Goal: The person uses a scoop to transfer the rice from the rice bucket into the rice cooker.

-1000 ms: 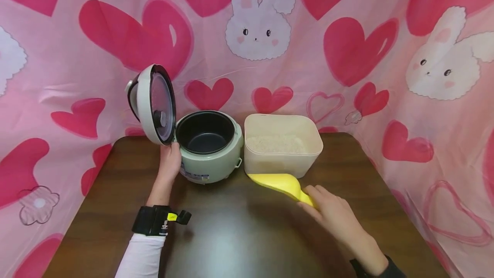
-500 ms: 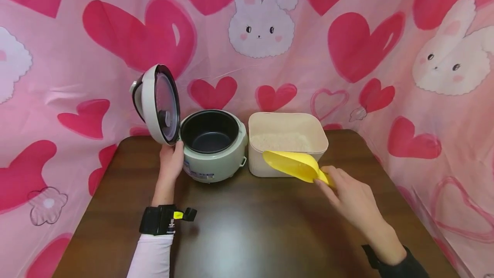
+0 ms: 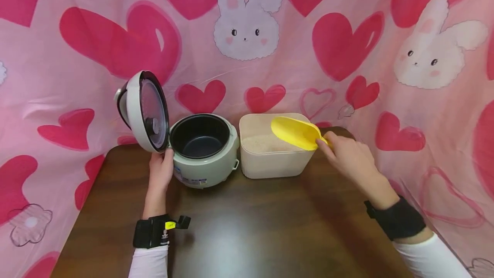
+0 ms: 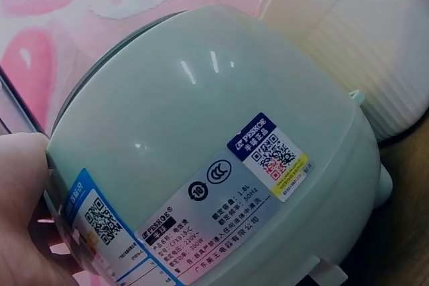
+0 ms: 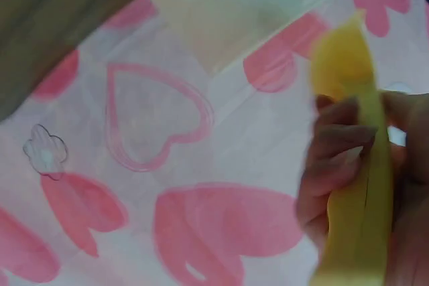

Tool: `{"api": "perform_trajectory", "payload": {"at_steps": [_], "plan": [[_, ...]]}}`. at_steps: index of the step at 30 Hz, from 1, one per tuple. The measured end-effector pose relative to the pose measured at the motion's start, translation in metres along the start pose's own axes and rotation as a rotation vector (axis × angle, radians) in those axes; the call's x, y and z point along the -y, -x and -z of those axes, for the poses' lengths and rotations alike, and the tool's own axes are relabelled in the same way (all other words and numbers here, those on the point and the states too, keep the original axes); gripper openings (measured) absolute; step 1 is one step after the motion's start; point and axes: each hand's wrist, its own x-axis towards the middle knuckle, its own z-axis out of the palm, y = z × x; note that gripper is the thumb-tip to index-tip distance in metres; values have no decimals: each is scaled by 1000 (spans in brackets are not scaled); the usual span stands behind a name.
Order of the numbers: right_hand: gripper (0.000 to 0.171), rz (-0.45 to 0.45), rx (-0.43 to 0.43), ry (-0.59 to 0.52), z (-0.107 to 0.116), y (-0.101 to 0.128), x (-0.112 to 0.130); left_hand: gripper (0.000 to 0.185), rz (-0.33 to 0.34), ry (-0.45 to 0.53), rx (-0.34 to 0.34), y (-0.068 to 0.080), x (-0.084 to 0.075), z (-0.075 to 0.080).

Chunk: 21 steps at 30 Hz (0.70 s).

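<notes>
A pale green rice cooker (image 3: 204, 162) (image 4: 214, 159) stands on the dark wooden table (image 3: 247, 226), its lid (image 3: 144, 110) swung up at the left and its black inner pot (image 3: 199, 135) empty. My left hand (image 3: 160, 173) (image 4: 20, 212) presses against the cooker's left side. Right of it sits a cream container (image 3: 270, 158) (image 4: 362, 31) with rice (image 3: 262, 143) inside. My right hand (image 3: 347, 155) (image 5: 362, 165) grips the handle of a yellow scoop (image 3: 295, 132) (image 5: 352, 159), held above the container's right side.
A pink cloth with hearts and white rabbits (image 3: 247, 33) hangs behind and to both sides of the table. Each wrist wears a black strap (image 3: 152, 231). Bare tabletop lies in front of the cooker and container.
My right hand has lifted the yellow scoop from the table in front of the container up over its right side. The left hand stays on the cooker.
</notes>
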Motion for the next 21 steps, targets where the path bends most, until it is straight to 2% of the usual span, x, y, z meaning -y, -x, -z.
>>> {"api": "perform_trajectory", "payload": {"at_steps": [4, 7, 10, 15, 21], "plan": [[39, -45, 99, 104, 4, -38, -8, 51, 1, -10, 13, -2, -3, 0], [43, -17, 104, 182, -1, -62, -10, 52, 2, -28, 19, -3, -4, 0], [35, 27, 130, 271, -5, -77, -12, 50, -8, -17, 13, -4, -4, -2], [29, 34, 214, 359, -8, -91, -12, 49, -7, 32, 12, -3, -4, -5], [26, 9, 270, 364, -17, -93, -5, 50, -1, 16, -1, 1, -4, -6]]}}
